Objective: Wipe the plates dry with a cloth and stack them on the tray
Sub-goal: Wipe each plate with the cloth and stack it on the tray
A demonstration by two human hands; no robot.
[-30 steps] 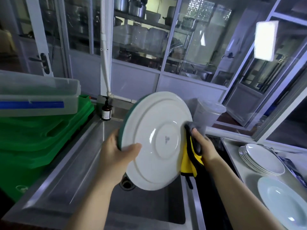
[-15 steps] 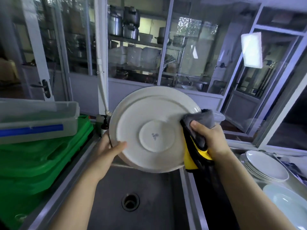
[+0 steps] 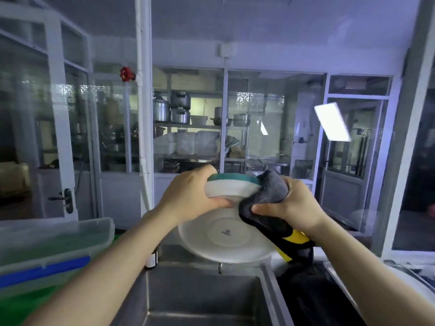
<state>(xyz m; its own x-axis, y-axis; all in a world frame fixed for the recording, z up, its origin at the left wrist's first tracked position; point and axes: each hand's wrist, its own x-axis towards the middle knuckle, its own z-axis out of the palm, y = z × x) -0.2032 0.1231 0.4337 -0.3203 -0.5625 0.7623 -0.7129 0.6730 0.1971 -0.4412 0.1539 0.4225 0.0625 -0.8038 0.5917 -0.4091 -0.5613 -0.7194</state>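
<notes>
I hold the round white ceramic plate with a teal rim [image 3: 226,234] tipped underside toward me above the steel sink [image 3: 202,300]. My left hand [image 3: 188,198] grips its rim at 11 o'clock, fingers clenched round the edge. My right hand [image 3: 292,205] has its fingers bunched on the grey and yellow microfibre cloth [image 3: 270,208] at 2 o'clock. Best, I think, to pinch the rim through the cloth and turn the plate steadily, keeping it over the sink.
</notes>
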